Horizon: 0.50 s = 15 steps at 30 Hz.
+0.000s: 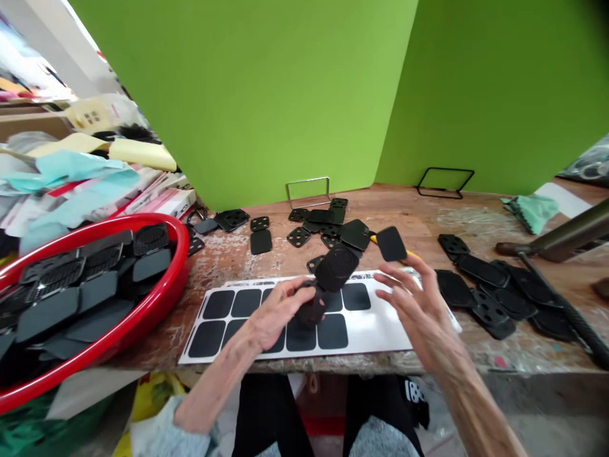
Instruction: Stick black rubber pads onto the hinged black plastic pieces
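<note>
Over a white sheet of black squares [378,324], left hand [273,311] grips black ribbed oval pad [336,268], long axis up-right; right hand [413,311] open, empty.

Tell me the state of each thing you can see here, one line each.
Left hand: closed around the ribbed piece.
Ribbed piece: black, held above the sheet.
Right hand: open, fingers spread over the sheet.
White sheet: flat on the bench, carrying black square pads.
Red tub: full of black pads and plates.
Perforated plates: scattered across the bench.
Silver wire frame: upright at the bench's back edge.
</note>
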Each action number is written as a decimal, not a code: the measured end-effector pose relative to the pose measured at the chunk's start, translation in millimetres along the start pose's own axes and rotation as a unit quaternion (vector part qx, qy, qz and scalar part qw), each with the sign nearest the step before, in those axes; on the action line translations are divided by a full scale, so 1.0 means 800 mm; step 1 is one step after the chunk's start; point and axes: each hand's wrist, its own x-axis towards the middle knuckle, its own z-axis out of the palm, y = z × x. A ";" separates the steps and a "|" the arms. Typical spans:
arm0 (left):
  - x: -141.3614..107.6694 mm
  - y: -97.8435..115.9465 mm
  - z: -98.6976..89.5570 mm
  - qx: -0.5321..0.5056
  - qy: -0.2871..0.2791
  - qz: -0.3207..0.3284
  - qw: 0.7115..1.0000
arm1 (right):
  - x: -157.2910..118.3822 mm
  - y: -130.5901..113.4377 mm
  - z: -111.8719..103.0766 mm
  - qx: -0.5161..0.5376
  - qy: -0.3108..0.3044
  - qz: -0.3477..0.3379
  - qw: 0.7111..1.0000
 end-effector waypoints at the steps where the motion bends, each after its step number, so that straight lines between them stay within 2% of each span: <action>1: -0.014 -0.006 0.009 -0.066 -0.010 -0.024 0.998 | 0.005 0.002 0.015 0.007 -0.004 0.001 1.000; 4: -0.042 -0.021 0.031 -0.173 -0.031 -0.051 0.983 | 0.009 0.009 0.053 0.012 -0.026 0.007 1.000; 8: -0.057 -0.032 0.046 -0.206 -0.027 -0.042 0.977 | -0.009 0.018 0.075 0.010 -0.061 0.054 0.997; 12: -0.061 -0.038 0.050 -0.163 -0.001 -0.027 0.986 | -0.019 0.026 0.077 0.040 -0.005 0.113 0.993; 15: -0.064 -0.040 0.052 -0.150 0.005 -0.042 0.988 | -0.019 0.030 0.081 0.048 0.023 0.110 0.992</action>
